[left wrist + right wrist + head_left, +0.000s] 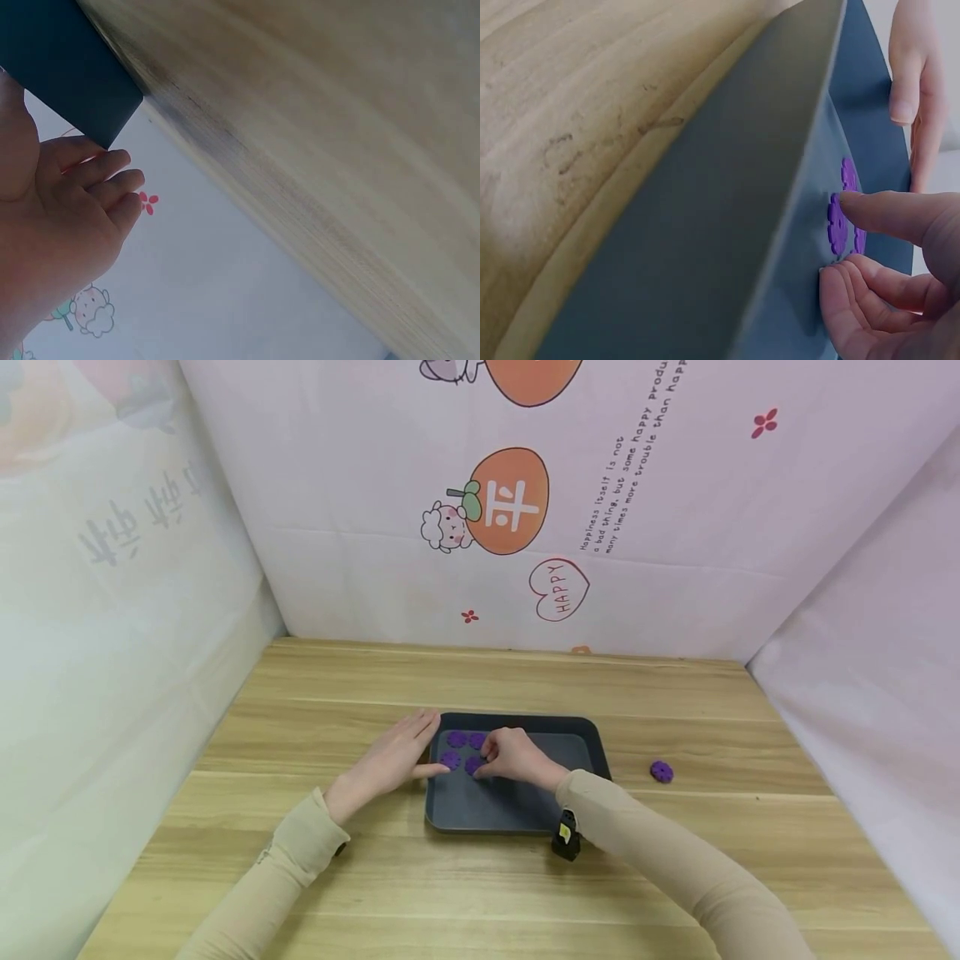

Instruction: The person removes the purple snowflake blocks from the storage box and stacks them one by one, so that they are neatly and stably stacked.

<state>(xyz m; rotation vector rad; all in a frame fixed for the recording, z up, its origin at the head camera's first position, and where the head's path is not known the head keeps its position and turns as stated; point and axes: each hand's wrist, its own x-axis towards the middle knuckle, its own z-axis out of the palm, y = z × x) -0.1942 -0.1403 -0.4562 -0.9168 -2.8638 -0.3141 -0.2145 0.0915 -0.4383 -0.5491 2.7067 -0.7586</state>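
A dark grey rectangular tray [510, 817] lies on the table, with several purple flower-shaped discs [457, 739] grouped at its left end. My right hand [517, 756] reaches into the tray, and its thumb and fingers pinch the edges of the front right disc [837, 223], which lies flat on the tray's floor. At the tray's left rim rests my left hand [393, 756], fingers fairly straight and thumb spread towards the discs. In the left wrist view the left hand's fingers [112, 187] lie by the tray's corner [105, 105].
One more purple flower-shaped disc [662, 772] lies alone on the wooden table [337, 877], right of the tray. A printed white cloth [360, 543] stands behind the table, with white cloth at both sides.
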